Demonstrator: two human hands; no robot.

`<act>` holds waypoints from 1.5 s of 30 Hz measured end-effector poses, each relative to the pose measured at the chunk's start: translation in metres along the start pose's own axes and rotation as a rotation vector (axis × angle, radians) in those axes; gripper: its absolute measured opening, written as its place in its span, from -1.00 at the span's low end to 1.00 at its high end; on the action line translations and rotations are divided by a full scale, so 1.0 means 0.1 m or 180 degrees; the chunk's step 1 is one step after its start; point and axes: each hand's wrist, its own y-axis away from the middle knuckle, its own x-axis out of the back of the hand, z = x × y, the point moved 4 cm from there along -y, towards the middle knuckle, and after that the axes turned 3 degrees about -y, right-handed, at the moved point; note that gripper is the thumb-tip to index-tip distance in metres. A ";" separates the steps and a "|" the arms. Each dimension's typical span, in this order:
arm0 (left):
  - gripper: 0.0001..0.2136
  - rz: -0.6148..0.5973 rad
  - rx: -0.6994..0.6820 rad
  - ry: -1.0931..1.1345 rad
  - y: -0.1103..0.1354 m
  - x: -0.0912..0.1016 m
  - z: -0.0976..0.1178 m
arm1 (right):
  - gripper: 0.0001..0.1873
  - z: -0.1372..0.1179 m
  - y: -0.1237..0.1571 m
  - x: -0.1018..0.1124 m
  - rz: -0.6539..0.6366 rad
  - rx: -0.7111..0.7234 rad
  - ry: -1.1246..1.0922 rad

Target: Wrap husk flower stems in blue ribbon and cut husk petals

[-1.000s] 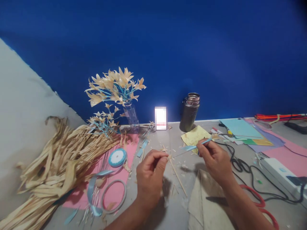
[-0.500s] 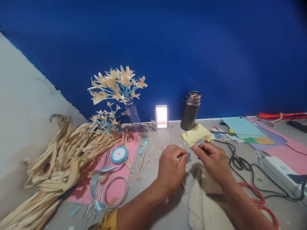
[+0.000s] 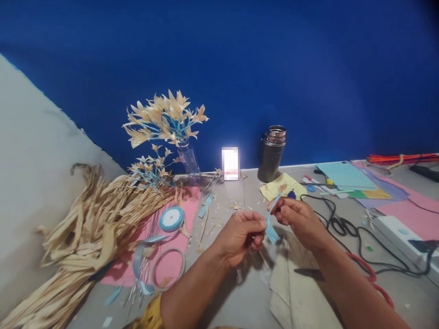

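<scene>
Between my hands is a short strip of light blue ribbon (image 3: 272,234), its lower end hanging loose and its upper end curling upward. My left hand (image 3: 242,235) pinches it between thumb and fingertips. The curled fingers of my right hand (image 3: 297,219) meet the strip higher up; how firmly they grip it is partly hidden. Under my left hand a thin tan stick (image 3: 264,259) shows; I cannot tell whether it is held. A folded beige cloth (image 3: 288,292) lies below my hands, with a dark blade (image 3: 308,273) on it, partly behind my right forearm.
Dried husks (image 3: 78,228) heap at left, beside a ribbon spool (image 3: 171,219) and tape ring (image 3: 156,269) on pink paper (image 3: 192,205). Husk flowers (image 3: 171,114) stand in a clear bottle (image 3: 188,162). A dark flask (image 3: 270,155), black cable (image 3: 338,228) and red-handled scissors (image 3: 366,269) are rightward.
My left hand has turned so its fingers show more. The ribbon strip now hangs further out between my hands, more upright. My right hand has shifted slightly, and the view has tilted a little.
</scene>
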 end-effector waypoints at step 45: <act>-0.53 -0.0803 0.0400 -0.0523 0.20 0.16 -0.24 | -0.84 -0.10 -0.02 0.07 0.0107 0.0556 -0.1092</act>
